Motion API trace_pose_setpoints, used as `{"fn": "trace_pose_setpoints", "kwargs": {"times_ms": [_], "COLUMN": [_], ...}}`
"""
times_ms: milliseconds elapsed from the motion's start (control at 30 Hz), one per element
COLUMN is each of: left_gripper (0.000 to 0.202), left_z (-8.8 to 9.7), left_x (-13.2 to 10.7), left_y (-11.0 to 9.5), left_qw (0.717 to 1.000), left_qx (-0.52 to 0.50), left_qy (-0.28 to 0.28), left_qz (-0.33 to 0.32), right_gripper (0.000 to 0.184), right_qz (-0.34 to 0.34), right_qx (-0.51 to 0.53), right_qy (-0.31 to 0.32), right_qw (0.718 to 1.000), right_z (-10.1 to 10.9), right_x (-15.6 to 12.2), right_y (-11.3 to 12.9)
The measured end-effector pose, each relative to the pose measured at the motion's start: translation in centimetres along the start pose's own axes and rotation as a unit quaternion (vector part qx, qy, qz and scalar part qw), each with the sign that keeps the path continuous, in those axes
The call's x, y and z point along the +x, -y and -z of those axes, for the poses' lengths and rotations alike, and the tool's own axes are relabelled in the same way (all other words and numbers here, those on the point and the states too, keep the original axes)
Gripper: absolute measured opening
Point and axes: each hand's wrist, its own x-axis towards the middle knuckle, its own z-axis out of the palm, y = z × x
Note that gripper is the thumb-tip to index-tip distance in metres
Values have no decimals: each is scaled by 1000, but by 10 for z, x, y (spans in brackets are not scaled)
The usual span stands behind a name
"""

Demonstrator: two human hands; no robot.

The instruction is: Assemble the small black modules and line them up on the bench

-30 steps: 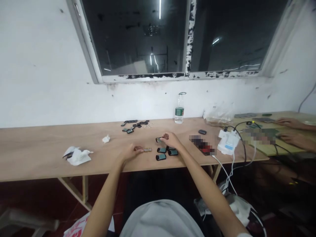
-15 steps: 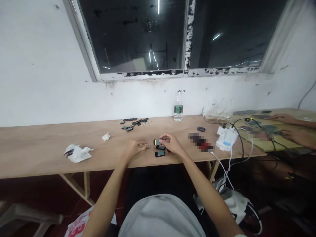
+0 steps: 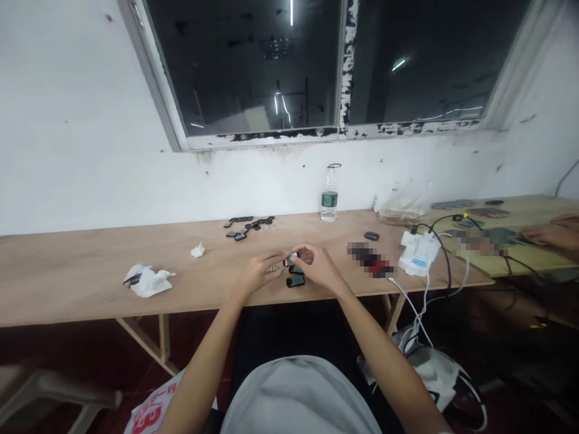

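Both my hands meet low over the table's front part, around a small black-framed piece with a grey-green face (image 3: 292, 259). My right hand (image 3: 314, 262) pinches it from the right, the thumb lying on its face. At its left edge are the closed fingertips of my left hand (image 3: 257, 274). Small pale bits (image 3: 272, 268) show between the left thumb and fingers; whether they are held or lie on the wood cannot be made out. Just below lies another black-framed piece (image 3: 296, 281), with one more partly covered between it and my right hand.
Several similar black pieces (image 3: 239, 235) and small white bits (image 3: 271, 227) lie farther back. Crumpled tissues (image 3: 151, 281) are at left. A water bottle (image 3: 329, 202), a small black case (image 3: 371, 235) and a white power strip with cables (image 3: 418, 253) stand rightward. Another person's hands (image 3: 554, 232) are at far right.
My left hand has moved right, up to the black-framed piece in my right hand. That piece has tilted, and its yellow strip no longer shows. The other person's hands have shifted right.
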Motion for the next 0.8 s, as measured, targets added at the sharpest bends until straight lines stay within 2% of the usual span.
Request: {"fn": "trace_pose_setpoints", "kwargs": {"times_ms": [267,500,800], "left_gripper": [30,29,26], "left_z": [6,5,0], "left_x": [0,3,0], "left_y": [-6,-12,-6], "left_qw": [999,997,999], "left_qx": [-42,-81,-22], "left_qy": [1,12,-26], "left_qz": [-1,-4,-34], "right_gripper": [19,21,22], "right_qz": [20,20,23], "right_qx": [-14,-10,-10], "right_qy": [20,33,36], "right_qw": [1000,999,999], "right_z": [4,11,11], "right_x": [-6,-8,-9], "right_y": [17,14,14]}}
